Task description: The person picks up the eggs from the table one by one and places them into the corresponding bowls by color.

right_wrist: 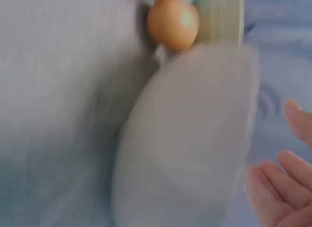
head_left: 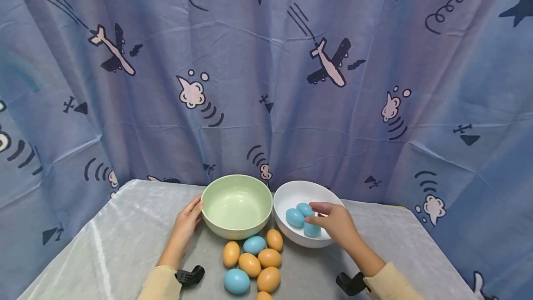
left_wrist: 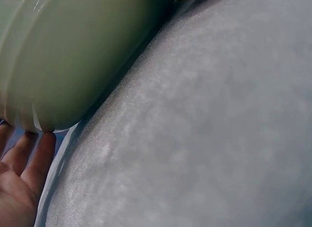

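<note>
A light green bowl (head_left: 236, 205) stands in the middle with a bare inside. My left hand (head_left: 187, 221) touches its left side; in the left wrist view the fingertips (left_wrist: 46, 144) lie against the outer wall with fingers fairly straight. To the right is a white bowl (head_left: 287, 193) with three blue eggs (head_left: 294, 217) in it. Over that bowl's right part hovers my right hand (head_left: 337, 223), thumb and fingers apart, nothing seen between them. The right wrist view is blurred, showing this hand (right_wrist: 287, 193) beside the white bowl's rim.
In front of the bowls lie several orange eggs (head_left: 249, 265) and blue eggs (head_left: 237, 281) on a grey cloth-covered table (head_left: 112, 235). The lowest ones are cut off by the frame's edge. A blue curtain (head_left: 266, 105) with printed planes hangs behind the table.
</note>
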### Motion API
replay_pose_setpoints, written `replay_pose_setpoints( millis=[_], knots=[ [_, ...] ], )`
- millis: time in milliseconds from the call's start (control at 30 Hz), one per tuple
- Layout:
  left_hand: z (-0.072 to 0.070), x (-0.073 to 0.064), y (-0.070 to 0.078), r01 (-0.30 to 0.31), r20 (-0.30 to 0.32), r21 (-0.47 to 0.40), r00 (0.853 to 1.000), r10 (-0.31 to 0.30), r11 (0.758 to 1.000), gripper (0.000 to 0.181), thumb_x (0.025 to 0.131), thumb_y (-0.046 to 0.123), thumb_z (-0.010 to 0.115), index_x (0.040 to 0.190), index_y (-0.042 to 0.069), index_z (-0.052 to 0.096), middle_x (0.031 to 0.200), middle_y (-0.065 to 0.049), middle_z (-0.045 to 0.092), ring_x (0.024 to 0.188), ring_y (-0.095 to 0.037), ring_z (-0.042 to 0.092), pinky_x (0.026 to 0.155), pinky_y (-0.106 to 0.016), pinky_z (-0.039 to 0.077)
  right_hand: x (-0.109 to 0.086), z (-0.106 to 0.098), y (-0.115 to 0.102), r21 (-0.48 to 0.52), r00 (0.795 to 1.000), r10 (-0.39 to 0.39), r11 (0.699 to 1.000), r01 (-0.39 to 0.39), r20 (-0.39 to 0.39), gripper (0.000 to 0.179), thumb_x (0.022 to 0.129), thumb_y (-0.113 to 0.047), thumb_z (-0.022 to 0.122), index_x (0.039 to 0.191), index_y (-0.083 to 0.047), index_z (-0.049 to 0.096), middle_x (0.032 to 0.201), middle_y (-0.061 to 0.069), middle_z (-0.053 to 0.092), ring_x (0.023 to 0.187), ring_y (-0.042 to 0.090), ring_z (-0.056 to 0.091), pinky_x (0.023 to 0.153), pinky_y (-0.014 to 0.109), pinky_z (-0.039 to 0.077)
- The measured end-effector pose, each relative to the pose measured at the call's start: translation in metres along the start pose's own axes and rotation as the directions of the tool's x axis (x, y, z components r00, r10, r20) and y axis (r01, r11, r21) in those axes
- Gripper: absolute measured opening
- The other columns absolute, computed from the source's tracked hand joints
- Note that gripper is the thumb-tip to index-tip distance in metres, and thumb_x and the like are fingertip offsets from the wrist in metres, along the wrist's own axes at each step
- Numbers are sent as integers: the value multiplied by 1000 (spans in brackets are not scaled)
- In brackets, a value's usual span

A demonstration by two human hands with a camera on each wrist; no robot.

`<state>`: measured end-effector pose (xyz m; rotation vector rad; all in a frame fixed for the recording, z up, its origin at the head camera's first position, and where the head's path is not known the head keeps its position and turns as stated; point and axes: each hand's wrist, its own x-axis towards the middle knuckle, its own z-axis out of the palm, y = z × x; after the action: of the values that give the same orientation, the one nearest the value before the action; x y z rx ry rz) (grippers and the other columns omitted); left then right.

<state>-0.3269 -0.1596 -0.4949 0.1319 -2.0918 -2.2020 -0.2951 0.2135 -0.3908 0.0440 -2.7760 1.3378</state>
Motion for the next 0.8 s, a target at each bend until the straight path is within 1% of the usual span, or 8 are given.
replay_pose_setpoints(
  millis=[67,133,300,367,467,633,700,800],
  knots=[
    [-2,-1,0,0,2,4,1000,0,1000,57,105,36,49,154,10,37,161,-11,35,145,-28,36,117,-50,39,-14,4,-8,61,1000,-14,998,15,-20,52,78,-17,85,123,1,68,126,17,69,122,34,62,100,39,55],
    [-3,-3,-1,5,2,5,1000,-5,1000,57,105,36,49,154,10,36,161,-10,34,146,-28,35,117,-51,39,-26,9,-15,118,1000,-17,993,19,-18,52,76,-15,86,122,1,69,126,16,69,122,32,62,99,34,56],
    [-4,-4,-2,13,-1,8,1000,-13,1000,58,105,39,49,154,11,37,161,-10,34,145,-27,35,117,-50,39,-50,18,-23,182,998,-47,983,40,35,48,72,-13,88,115,1,72,119,17,72,117,30,66,95,31,58],
    [-4,-3,-3,13,-4,9,1000,-13,1000,59,104,40,50,154,11,37,161,-9,35,145,-27,36,117,-49,39,-57,20,-22,205,997,-61,978,48,56,49,72,-14,89,115,3,72,118,18,72,115,31,67,92,30,59],
    [-3,-2,-3,11,-2,10,1000,-11,1000,59,104,40,50,154,11,37,161,-9,35,144,-26,36,117,-49,39,-66,24,-20,256,995,-61,966,37,85,51,73,-17,88,117,3,71,119,18,71,114,29,68,92,27,59],
    [-2,1,-3,8,10,1,1000,-8,1000,58,105,39,49,154,12,37,161,-8,35,145,-24,36,117,-48,39,-79,32,-14,313,989,-74,949,30,131,51,76,-16,87,120,3,70,121,18,71,110,21,69,92,26,59],
    [-1,1,-2,3,13,0,1000,-3,1000,58,105,38,49,154,12,37,161,-8,35,145,-24,36,117,-48,39,-83,35,-12,325,986,-77,945,24,151,51,76,-15,86,119,4,70,120,19,71,110,23,69,91,26,59],
    [0,1,-1,-4,16,-3,1000,4,1000,57,105,38,49,154,12,37,161,-8,35,145,-25,36,117,-48,39,-88,37,-9,335,977,-67,942,-4,202,51,76,-18,86,118,6,69,120,19,71,113,28,68,91,26,59]
  ],
)
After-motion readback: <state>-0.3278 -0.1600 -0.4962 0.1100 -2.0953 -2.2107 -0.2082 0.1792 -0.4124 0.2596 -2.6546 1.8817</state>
